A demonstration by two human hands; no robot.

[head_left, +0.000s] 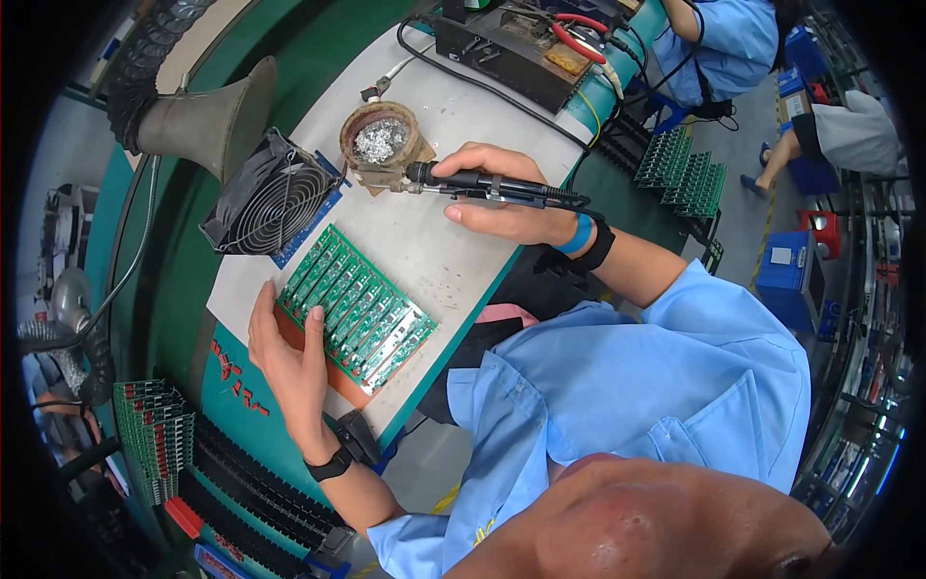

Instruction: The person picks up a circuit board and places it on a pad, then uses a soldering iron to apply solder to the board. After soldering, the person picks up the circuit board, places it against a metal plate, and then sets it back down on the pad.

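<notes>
My right hand (497, 198) is closed round a soldering iron (482, 183) with a black handle and a cable trailing right. Its front end points left at the near rim of a round brownish pot (418, 124), which holds crumbly silver metal (379, 141). Whether the tip touches the pot cannot be made out. Below lies a green circuit board panel (352, 304) of several parallel strips, on an orange-brown pad (345, 384). At the panel's left end my left hand (294, 362) is spread, its thumb on the board's edge and its fingers stretched along the corner.
A black fan (275, 198) stands left of the pot, near a grey fume horn (207, 116). A dark metal box (511, 53) with red-handled pliers (579, 39) sits at the back. Racks of boards (154, 434) flank the table. A co-worker in blue (723, 53) sits at the upper right.
</notes>
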